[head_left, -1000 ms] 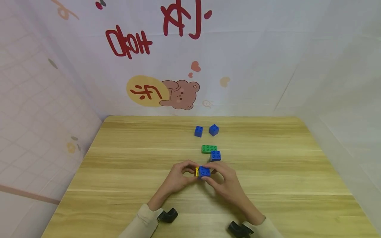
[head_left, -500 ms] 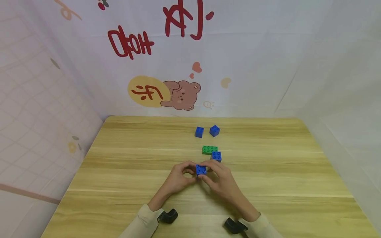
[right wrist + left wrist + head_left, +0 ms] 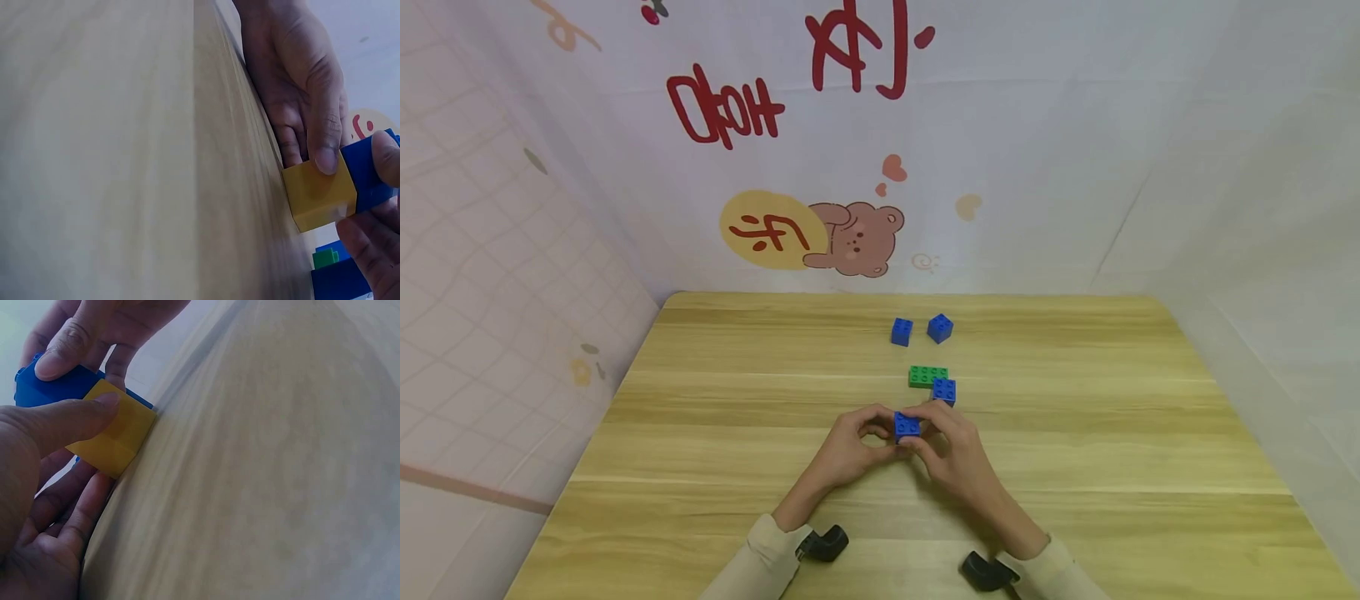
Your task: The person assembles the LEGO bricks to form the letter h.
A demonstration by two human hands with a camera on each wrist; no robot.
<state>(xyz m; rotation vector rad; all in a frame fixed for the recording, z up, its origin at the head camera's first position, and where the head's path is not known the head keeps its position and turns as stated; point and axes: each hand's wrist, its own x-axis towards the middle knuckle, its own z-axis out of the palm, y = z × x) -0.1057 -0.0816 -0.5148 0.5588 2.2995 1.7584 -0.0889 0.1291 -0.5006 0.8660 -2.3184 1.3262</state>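
Observation:
My left hand point(image 3: 853, 446) pinches a yellow toy building brick point(image 3: 122, 428), its thumb flat on one side. The yellow brick stands at the tabletop in both wrist views; the head view hides it beneath a studded blue building brick point(image 3: 907, 426). That blue brick sits on top of the yellow one, their faces meeting, in the right wrist view. Thumb and fingers of my right hand point(image 3: 953, 446) grip the blue brick from front and back. Just beyond the right fingers, another blue brick point(image 3: 944, 391) stands against a long green brick point(image 3: 923, 377).
Farther back on the wooden table point(image 3: 760, 358) are two more blue bricks, one squarely placed point(image 3: 902, 332) and one turned cornerwise point(image 3: 940, 328). A printed white cloth point(image 3: 1037, 167) hangs behind the table, and pale cloths flank both sides.
My right hand has shifted left with its blue brick, which now covers the yellow one in the head view. My left hand has stayed in place, holding the yellow brick.

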